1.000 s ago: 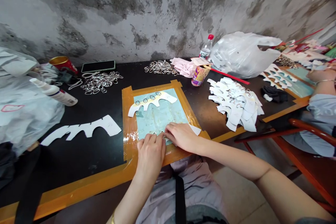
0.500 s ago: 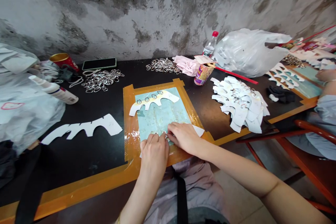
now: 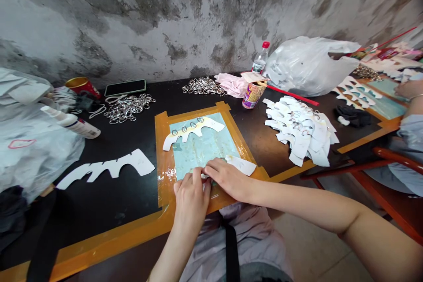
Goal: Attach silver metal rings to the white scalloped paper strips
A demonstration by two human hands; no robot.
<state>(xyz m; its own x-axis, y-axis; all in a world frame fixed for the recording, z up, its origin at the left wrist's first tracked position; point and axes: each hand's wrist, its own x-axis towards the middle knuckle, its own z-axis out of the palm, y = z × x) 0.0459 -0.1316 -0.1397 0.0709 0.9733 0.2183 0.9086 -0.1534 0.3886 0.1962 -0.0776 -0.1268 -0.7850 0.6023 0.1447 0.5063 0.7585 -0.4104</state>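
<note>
My left hand (image 3: 191, 197) and my right hand (image 3: 233, 181) meet at the near part of the pale blue mat (image 3: 193, 156). Their bent fingers close on a white scalloped piece (image 3: 243, 166), whose right end sticks out beyond my right hand. Most of it is hidden under the fingers. Farther up the mat lies a second white scalloped piece (image 3: 214, 125), with several metal rings (image 3: 184, 129) along its yellowed upper edge. To the left, on the black table, another white scalloped piece (image 3: 141, 163) has slits and no rings.
Metal rings lie in two heaps, left (image 3: 127, 108) and centre (image 3: 204, 86). A stack of white pieces (image 3: 300, 130) is at right. A white bottle (image 3: 74, 123), phone (image 3: 125, 88), paper cup (image 3: 254, 95) and plastic bag (image 3: 307, 66) stand around. A co-worker's arm (image 3: 414, 101) shows far right.
My fingers have drawn closer together over the near piece, covering the rings that showed between them. More of that piece's right end now shows. The view has shifted slightly.
</note>
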